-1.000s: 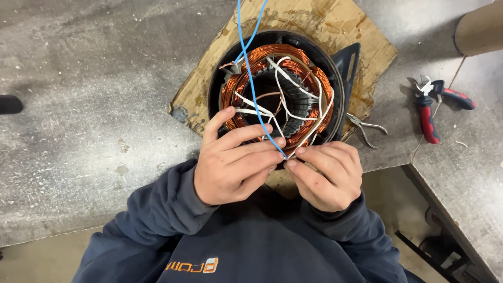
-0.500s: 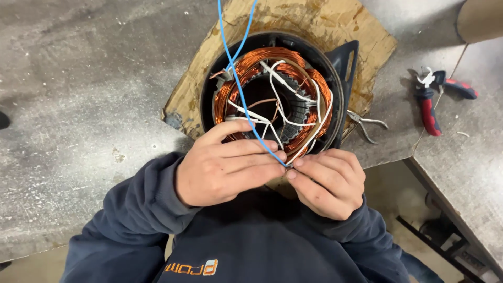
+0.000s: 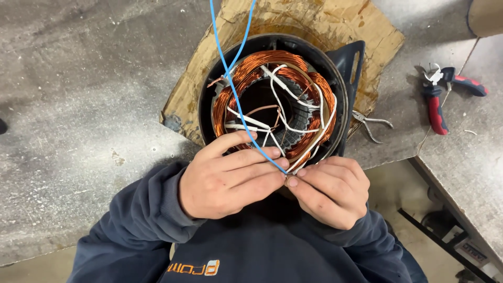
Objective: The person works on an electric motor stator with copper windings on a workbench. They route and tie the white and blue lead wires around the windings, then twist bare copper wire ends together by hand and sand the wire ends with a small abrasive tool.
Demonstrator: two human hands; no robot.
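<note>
Left hand: the left hand [image 3: 225, 181] lies curled at the near rim of the round black motor housing with copper windings [image 3: 275, 99], fingers stretched toward the right, fingertips [image 3: 277, 165] pinched on the thin blue cord [image 3: 230, 84].
Right hand: the right hand [image 3: 330, 191] is just beside it, fingers bent inward, its fingertips [image 3: 293, 182] meeting those of the left hand at the same spot on the cord (both are closed on it, tip to tip).
Blue cord: it runs from the pinch point up across the windings and out of the top of the view in two strands.
Motor housing: it stands open side up on a stained brown cardboard sheet [image 3: 335, 26] on the grey counter [image 3: 78, 105], right in front of the person; white sleeved leads [image 3: 291, 94] cross over the copper coils.
To the right: metal snips [image 3: 372, 123] lie by the housing, partly on the cardboard edge; red-and-blue-handled pliers [image 3: 437, 99] lie farther off on the counter.
Sleeves: dark blue sweatshirt sleeves [image 3: 141, 209] cover both forearms.
</note>
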